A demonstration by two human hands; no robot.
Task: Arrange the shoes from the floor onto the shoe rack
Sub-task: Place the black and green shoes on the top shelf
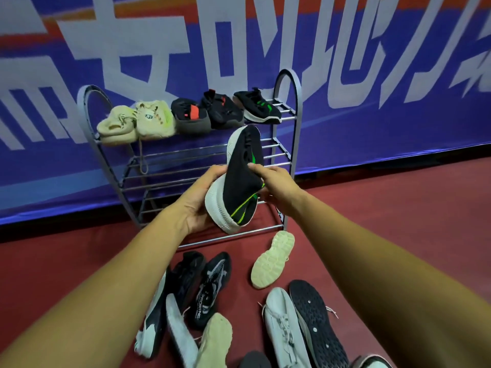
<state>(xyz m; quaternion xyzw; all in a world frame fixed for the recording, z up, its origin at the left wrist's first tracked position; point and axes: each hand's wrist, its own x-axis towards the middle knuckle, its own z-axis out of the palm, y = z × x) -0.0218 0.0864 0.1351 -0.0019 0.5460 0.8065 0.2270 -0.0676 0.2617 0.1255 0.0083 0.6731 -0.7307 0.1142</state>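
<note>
The person is holding a black, green-striped knit sneaker (239,181) before the front edge of the grey metal shoe rack (288,83), left hand (202,205) gripping its sole, right hand (271,181) apparently pinching its upper, next needing space beside its top-shelf mate (259,107).

Lettering on 1 shoe and the wall banner
White print along the black shoe (210,290) on the floor reads roughly "PRORENG", first letters unsure; the blue banner (372,62) bears huge white characters, cropped and unreadable; the cream shoe (152,119) has a round badge too small to read
</note>
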